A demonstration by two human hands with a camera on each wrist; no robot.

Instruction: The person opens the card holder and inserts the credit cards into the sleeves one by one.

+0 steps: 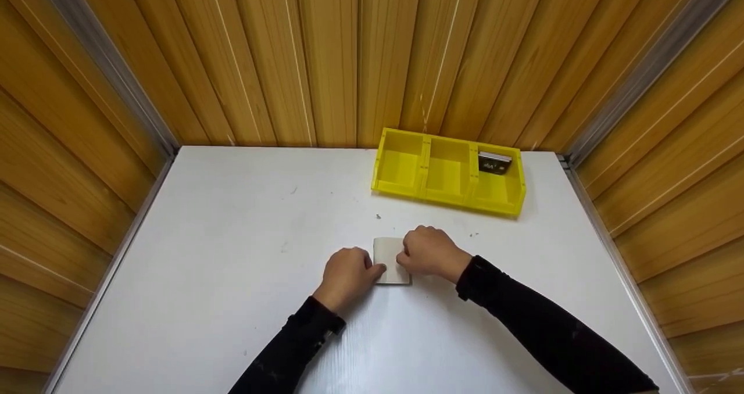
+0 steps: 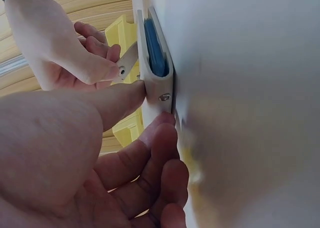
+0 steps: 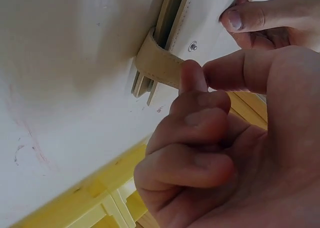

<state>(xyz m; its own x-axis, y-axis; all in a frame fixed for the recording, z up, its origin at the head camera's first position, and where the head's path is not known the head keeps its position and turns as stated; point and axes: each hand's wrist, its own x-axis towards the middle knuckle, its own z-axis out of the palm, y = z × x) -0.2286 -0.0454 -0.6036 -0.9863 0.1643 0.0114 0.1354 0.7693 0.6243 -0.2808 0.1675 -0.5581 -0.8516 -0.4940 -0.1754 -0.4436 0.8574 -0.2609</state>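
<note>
A small cream wallet lies near the middle of the white table, in front of both hands. My left hand pinches its left edge, thumb on the upper face and fingertips at the underside in the left wrist view. Between the wallet's covers shows something blue. On the other side, my right hand pinches the end of the closing strap between thumb and index finger. That strap wraps round the wallet's open side and stands lifted off the cover. A metal snap stud is exposed on the cover.
A yellow bin with three compartments stands at the back right of the table. In its right compartment leans a black, card-like item with a pale top edge. Wood-look panels wall in the back and sides.
</note>
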